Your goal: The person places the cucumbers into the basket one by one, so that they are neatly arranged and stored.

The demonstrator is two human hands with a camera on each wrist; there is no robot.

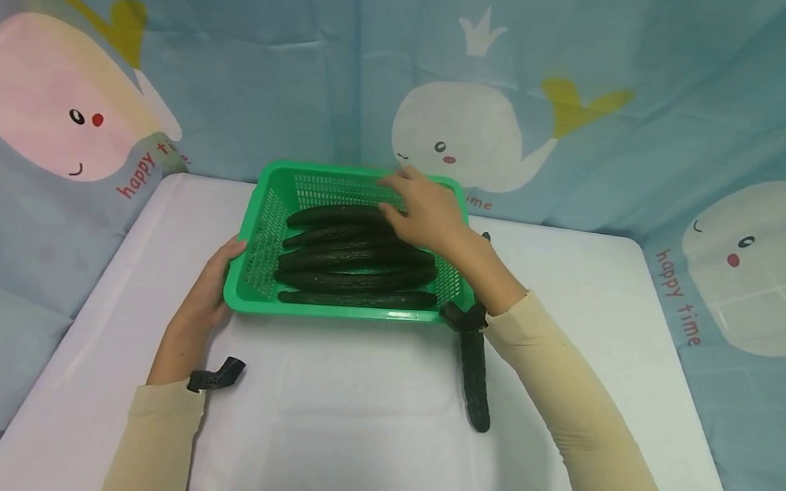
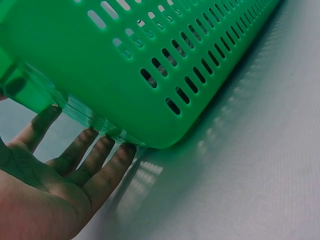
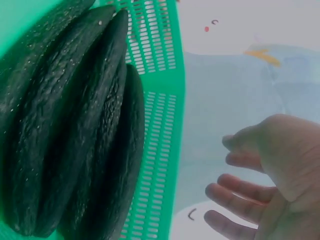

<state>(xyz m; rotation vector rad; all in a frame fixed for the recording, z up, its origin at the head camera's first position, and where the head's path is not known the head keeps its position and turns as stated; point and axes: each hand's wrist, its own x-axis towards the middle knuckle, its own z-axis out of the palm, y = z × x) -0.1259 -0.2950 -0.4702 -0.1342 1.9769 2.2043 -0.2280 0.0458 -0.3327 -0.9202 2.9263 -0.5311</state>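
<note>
A green slotted plastic basket (image 1: 246, 303) stands on the white table, with several dark green cucumbers (image 1: 355, 258) lying side by side inside it. My left hand (image 1: 212, 284) is at the basket's left end; in the left wrist view its fairly straight, spread fingers (image 2: 107, 172) touch the outer wall. Above the basket's far right part is my right hand (image 1: 428, 210), holding nothing. The right wrist view shows its fingers (image 3: 235, 200) loosely bent and apart from the cucumbers (image 3: 75, 125). Another cucumber (image 1: 474, 383) lies on the table to the right of the basket, partly hidden beneath my right forearm.
A white cloth covers the table (image 1: 357, 421). Behind it and along both sides hangs a blue curtain (image 1: 275, 83) printed with whales, close to the basket's far rim. Each wrist carries a small black camera mount (image 1: 218, 376).
</note>
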